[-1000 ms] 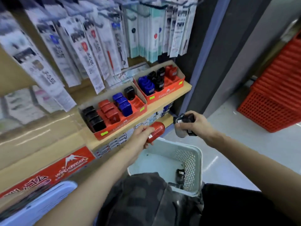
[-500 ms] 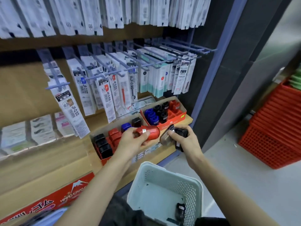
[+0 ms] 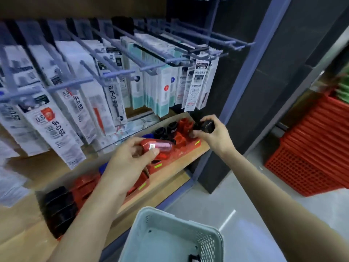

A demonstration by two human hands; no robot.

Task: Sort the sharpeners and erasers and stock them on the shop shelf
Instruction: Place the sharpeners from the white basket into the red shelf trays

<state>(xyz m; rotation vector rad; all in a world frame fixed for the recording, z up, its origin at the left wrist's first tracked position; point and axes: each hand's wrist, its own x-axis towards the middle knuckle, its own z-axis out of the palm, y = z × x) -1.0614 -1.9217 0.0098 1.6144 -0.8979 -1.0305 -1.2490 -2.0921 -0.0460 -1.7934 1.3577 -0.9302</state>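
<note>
Head view: a second ago both my hands hung low over the pale basket [image 3: 151, 211]. Now they are up at the shelf [image 3: 179, 167], and the basket has dropped to the near edge of the frame. The left grip [image 3: 128, 163] is curled round the red sharpener [image 3: 160, 146], thumb on top, holding it just above the gap between the two red display trays. The right grip [image 3: 215, 137] has travelled further, to the far right tray [image 3: 181, 154], and pinches the black sharpener [image 3: 207, 126] over its back corner, beside the red and black pieces already seated there. I take this as the picking being done for this pair and the placing about to begin, black one first. The red sharpener is a smooth, glossy capsule with rounded ends and a small white barcode sticker. The black one looks boxier, though blur hides its detail. Both trays look like printed card with slotted pockets and yellow-green tabs on the front wall, and the near left tray [image 3: 139, 189] holds rows of dark and red blocks. The basket is moulded plastic with perforated walls, and one dark piece [image 3: 193, 259] remains in it. Thin plastic refill packs [image 3: 64, 110] hang from lilac pegs above the wood-look shelf.
</note>
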